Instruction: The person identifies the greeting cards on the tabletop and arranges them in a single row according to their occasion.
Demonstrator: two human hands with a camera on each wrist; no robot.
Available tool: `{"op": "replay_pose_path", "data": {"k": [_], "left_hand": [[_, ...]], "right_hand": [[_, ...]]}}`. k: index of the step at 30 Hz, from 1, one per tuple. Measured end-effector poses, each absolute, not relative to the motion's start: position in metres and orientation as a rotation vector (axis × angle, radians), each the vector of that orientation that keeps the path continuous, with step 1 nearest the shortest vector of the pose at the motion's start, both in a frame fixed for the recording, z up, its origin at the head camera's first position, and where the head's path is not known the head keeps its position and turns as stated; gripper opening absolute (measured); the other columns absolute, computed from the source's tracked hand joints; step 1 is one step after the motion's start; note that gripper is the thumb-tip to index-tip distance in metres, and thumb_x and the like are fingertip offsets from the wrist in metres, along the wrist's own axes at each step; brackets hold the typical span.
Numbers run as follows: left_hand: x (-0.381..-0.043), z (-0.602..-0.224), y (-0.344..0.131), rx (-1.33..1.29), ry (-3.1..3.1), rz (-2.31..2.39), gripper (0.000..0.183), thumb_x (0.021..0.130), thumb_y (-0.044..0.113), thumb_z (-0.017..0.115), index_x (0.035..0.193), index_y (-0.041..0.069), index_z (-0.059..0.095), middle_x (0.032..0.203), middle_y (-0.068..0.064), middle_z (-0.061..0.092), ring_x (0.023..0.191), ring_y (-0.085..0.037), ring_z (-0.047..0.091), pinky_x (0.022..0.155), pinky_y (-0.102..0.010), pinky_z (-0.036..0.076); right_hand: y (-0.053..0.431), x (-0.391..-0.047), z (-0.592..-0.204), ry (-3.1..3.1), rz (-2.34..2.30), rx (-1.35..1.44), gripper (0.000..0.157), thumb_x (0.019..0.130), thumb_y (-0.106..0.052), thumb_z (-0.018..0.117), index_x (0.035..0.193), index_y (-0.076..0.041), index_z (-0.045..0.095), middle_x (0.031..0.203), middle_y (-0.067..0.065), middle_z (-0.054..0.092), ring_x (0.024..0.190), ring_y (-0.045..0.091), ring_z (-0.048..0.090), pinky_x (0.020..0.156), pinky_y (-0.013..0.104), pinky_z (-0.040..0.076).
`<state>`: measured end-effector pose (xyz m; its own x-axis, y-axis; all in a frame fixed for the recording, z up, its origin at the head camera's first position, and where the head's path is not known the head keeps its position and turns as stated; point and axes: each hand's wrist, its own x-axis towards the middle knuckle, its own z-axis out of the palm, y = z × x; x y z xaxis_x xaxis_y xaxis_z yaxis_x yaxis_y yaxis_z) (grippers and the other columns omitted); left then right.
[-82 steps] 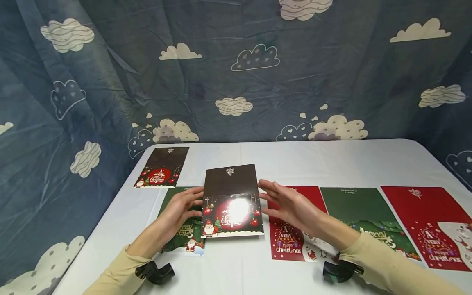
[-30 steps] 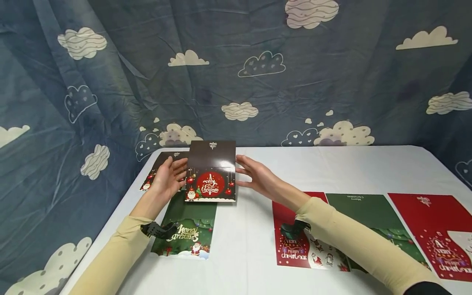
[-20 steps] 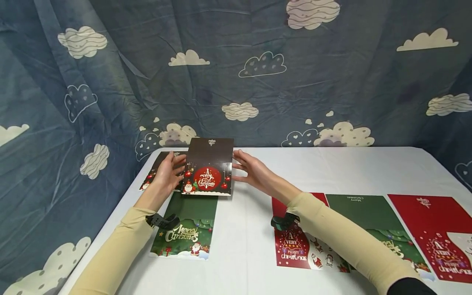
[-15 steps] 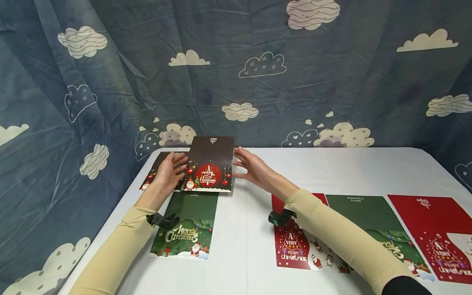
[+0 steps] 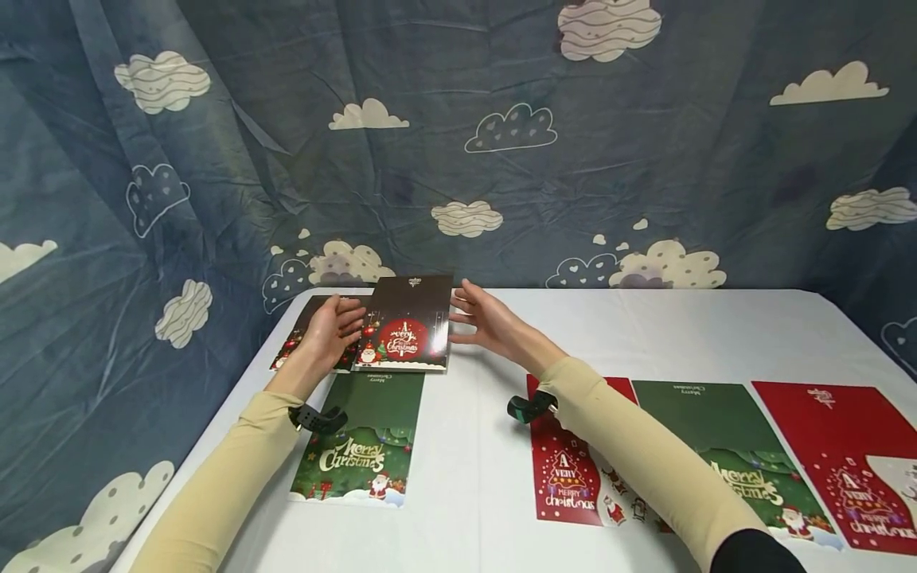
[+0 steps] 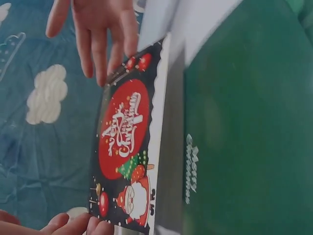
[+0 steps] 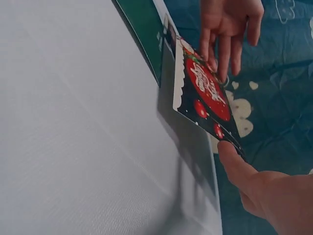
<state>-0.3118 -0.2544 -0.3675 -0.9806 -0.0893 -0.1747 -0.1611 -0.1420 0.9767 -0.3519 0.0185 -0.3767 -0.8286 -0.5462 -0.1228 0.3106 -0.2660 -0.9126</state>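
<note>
A dark Christmas card [image 5: 411, 301] with a red round motif is carried between both hands near the back left of the table. In the right wrist view the card [image 7: 208, 90] is above the cloth, its shadow beneath. My left hand [image 5: 328, 336] touches its left edge with fairly straight fingers. At the opposite edge rest the extended fingertips of my right hand [image 5: 494, 322]. A matching dark card [image 5: 292, 344] lies at far left, partly covered by the left hand and the carried card. Nearer me lies a green Merry Christmas card [image 5: 365, 438].
On the right of the white table [image 5: 645, 334] lie a red card [image 5: 562, 477], a green card [image 5: 691, 406] and another red card [image 5: 824, 414] in a row. My right sleeve crosses over the first two. Behind hangs a blue cloud-patterned curtain [image 5: 401, 175].
Both hands have carried the dark card from the table's middle toward the back left, beside the matching card. In the last half second it has tipped flatter and sunk slightly.
</note>
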Motion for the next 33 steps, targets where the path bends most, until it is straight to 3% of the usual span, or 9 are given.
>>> {"op": "replay_pose_path", "data": {"k": [12,23,33], "left_hand": [[-0.324,-0.377,-0.259,-0.385,2.005,2.288,0.056,0.109,0.031,0.021,0.154,-0.001,0.016,0.153,-0.030,0.029,0.141,-0.040,0.030,0.115,-0.045,0.025],[-0.329,-0.389,-0.263,-0.394,1.981,2.244,0.058,0.109,0.033,0.020,0.151,-0.006,0.013,0.150,-0.036,0.028,0.139,-0.042,0.033,0.114,-0.042,0.029],[-0.327,-0.390,-0.264,-0.328,2.130,2.082,0.057,0.109,0.031,0.017,0.149,-0.010,0.012,0.149,-0.037,0.029,0.138,-0.043,0.034,0.113,-0.044,0.031]], "right_hand": [[0.009,-0.368,-0.394,1.373,-2.173,-0.141,0.072,0.106,-0.044,0.036,0.157,-0.002,0.006,0.161,0.021,0.013,0.145,0.039,0.018,0.109,0.060,0.030],[0.006,-0.362,-0.404,1.549,-2.086,-0.069,0.074,0.104,-0.045,0.039,0.154,0.005,0.016,0.159,0.023,0.016,0.145,0.036,0.020,0.103,0.051,0.043],[0.002,-0.360,-0.404,1.591,-2.072,-0.052,0.076,0.104,-0.045,0.042,0.153,0.007,0.017,0.158,0.024,0.021,0.143,0.035,0.026,0.100,0.048,0.046]]}}
